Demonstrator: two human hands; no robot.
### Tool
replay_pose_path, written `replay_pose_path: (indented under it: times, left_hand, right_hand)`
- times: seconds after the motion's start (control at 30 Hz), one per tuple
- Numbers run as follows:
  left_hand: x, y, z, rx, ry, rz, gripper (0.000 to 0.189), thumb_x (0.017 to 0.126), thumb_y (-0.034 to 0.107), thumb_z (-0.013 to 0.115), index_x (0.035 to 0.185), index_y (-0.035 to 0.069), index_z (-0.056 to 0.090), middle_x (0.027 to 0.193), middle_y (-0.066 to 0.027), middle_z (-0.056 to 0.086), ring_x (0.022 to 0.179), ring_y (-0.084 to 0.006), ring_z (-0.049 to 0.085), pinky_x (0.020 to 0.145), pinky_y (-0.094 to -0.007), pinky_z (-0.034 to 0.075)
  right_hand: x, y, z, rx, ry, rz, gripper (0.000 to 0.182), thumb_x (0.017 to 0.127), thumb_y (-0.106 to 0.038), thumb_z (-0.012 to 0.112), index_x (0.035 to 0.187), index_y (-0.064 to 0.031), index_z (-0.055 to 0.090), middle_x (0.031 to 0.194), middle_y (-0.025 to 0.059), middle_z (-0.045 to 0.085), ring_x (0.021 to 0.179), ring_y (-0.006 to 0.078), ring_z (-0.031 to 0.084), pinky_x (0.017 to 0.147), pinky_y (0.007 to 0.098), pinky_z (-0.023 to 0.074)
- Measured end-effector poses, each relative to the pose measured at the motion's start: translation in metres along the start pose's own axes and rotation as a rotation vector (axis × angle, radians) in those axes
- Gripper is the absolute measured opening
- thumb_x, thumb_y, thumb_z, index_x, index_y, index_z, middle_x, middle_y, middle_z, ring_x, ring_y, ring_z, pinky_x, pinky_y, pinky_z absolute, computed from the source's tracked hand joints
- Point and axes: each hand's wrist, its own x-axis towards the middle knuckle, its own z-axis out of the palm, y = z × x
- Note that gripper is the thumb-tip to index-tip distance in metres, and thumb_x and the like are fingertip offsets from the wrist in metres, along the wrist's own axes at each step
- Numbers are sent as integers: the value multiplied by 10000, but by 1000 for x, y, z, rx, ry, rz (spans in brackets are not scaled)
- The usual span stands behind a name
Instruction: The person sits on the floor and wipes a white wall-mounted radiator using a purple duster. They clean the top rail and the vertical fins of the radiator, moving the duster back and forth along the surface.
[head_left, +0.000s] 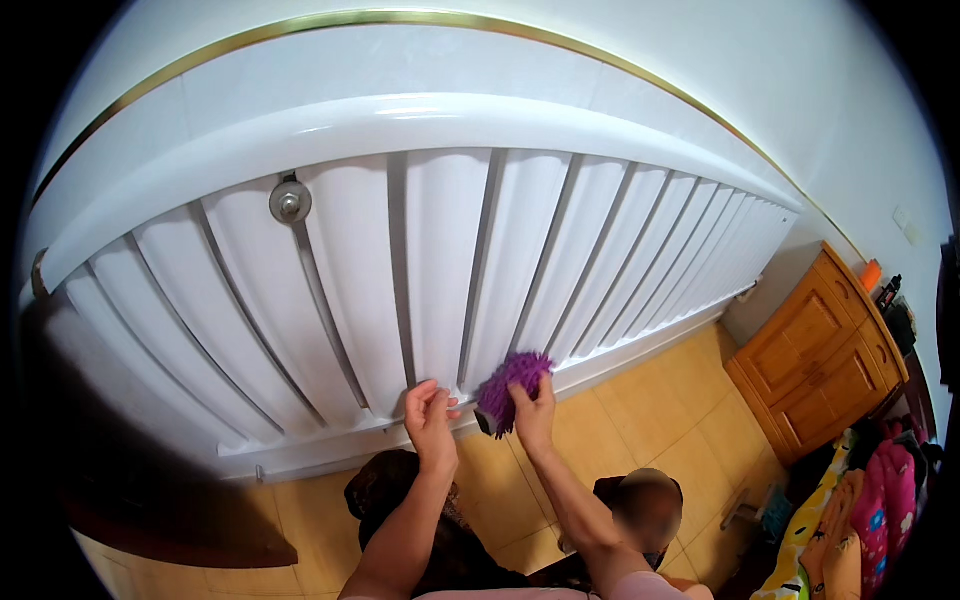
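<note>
A white column radiator (446, 247) runs along the wall in front of me. My right hand (535, 416) grips a purple chenille cleaning mitt or cloth (517, 379) at the radiator's lower edge, its shaggy side facing up and a grey patch showing at its lower left. To the left of it, my left hand (430, 424) is raised near the bottom of the radiator. It holds nothing, with the fingers loosely bent and apart; whether the fingertips touch the metal I cannot tell. A round metal fastener with a nut (289, 202) sits between two columns at upper left.
Beige floor tiles (622, 420) lie below. A wooden cabinet (825, 352) stands at right with small items on top, including an orange one (871, 275). Colourful fabrics (889, 495) are heaped at lower right. A dark brown curved edge (225, 544) borders the lower left.
</note>
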Motion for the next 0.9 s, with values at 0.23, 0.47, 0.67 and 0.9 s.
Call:
replay_pose_path:
  times: [0.23, 0.47, 0.67, 0.9]
  left_hand:
    - [-1, -2, -2, 26, -18, -11, 207, 959, 39, 608, 1162, 24, 572, 1036, -77, 617, 838, -149, 631, 665, -284, 532]
    - [-3, 2, 3, 3, -5, -15, 215, 944, 28, 620, 1154, 5, 582, 1044, -80, 611, 821, -147, 637, 647, -256, 519]
    - [-2, -2, 1, 9, -12, -15, 204, 956, 42, 611, 1154, 9, 575, 1026, -74, 615, 824, -141, 632, 651, -257, 520]
    - [-1, 0, 0, 10, -29, 2, 188, 962, 46, 605, 1144, 13, 574, 1019, -76, 617, 820, -144, 629, 659, -270, 523]
  right_hand:
    - [87, -186, -2, 183, 88, -372, 198, 942, -63, 637, 1126, -4, 592, 1029, 50, 610, 926, 161, 570, 833, 309, 478]
    - [68, -84, 6, -406, 69, -648, 312, 832, -49, 643, 1133, -4, 575, 1082, 264, 565, 972, 489, 556, 829, 516, 476]
    - [-10, 36, -5, -322, -190, -71, 302, 880, -99, 658, 1156, -6, 577, 1113, 252, 621, 1048, 437, 600, 907, 459, 485]
    - [40, -84, -4, -37, -52, -159, 260, 904, -46, 656, 1152, -7, 590, 1033, 135, 677, 956, 217, 635, 864, 345, 503]
